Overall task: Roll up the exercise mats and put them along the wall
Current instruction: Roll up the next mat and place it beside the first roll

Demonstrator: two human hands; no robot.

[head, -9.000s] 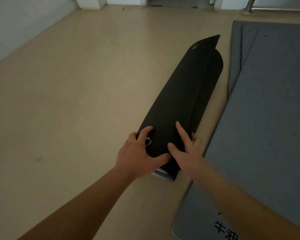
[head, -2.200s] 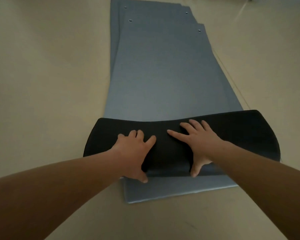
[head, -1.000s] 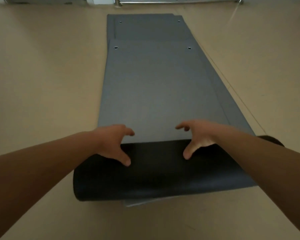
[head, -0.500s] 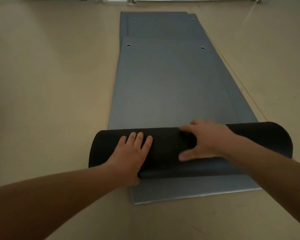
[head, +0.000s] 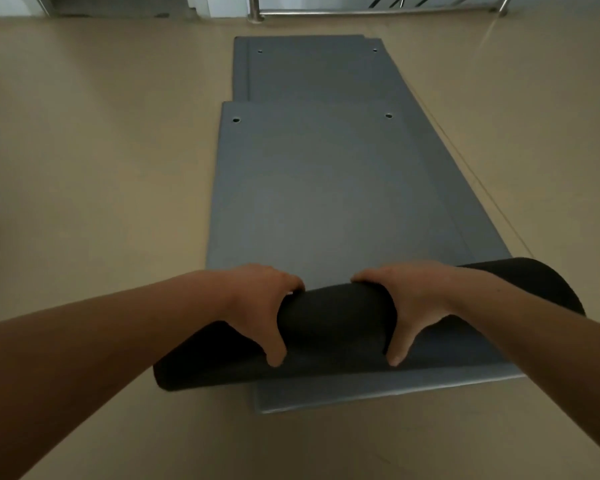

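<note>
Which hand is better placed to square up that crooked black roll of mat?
Likely the left hand: it grips the black roll of foam mat nearer the end that lies further back, jutting off the flat grey mats. The right hand grips nearer the middle.

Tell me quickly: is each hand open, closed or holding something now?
Left hand: grips the black mat roll.
Right hand: grips the same roll.
</note>
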